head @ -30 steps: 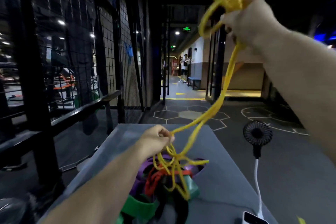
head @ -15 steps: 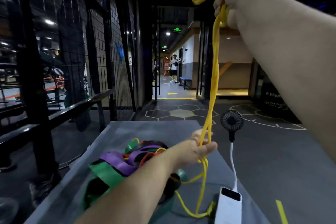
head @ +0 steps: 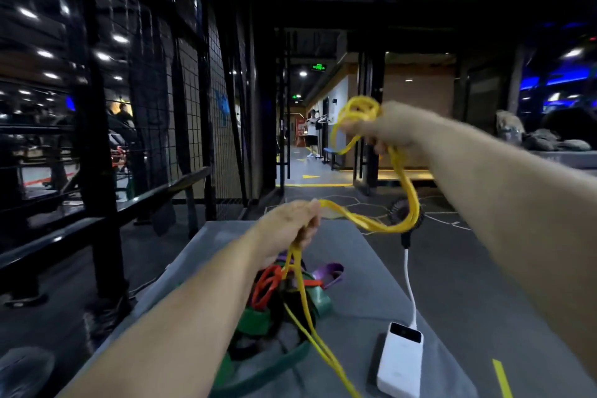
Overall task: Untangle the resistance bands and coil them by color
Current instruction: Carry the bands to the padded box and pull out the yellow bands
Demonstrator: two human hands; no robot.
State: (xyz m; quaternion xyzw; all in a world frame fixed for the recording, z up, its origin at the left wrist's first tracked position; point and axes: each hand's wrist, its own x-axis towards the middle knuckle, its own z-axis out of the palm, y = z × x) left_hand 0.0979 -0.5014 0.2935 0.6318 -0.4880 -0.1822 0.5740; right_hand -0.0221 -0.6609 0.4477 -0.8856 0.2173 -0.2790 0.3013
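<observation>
A yellow resistance band (head: 407, 200) runs between both hands. My right hand (head: 392, 131) is raised at centre right, closed around several yellow loops bunched above its fingers. From there the band sags in an arc to my left hand (head: 292, 224), which grips it above the table. Below that hand the yellow strands drop over a tangled pile (head: 284, 297) of orange, green, purple and black bands and trail toward the near edge. The pile lies on a grey table (head: 358, 271).
A white power bank (head: 400, 359) lies on the table at right, its white cable (head: 409, 284) leading to a small black fan (head: 405, 213) at the far edge. A black wire-mesh cage and rail stand on the left. A person stands far down the corridor.
My right hand has come down from the top of the view to mid height, so the yellow band now sags instead of hanging taut. My left hand moved left over the pile.
</observation>
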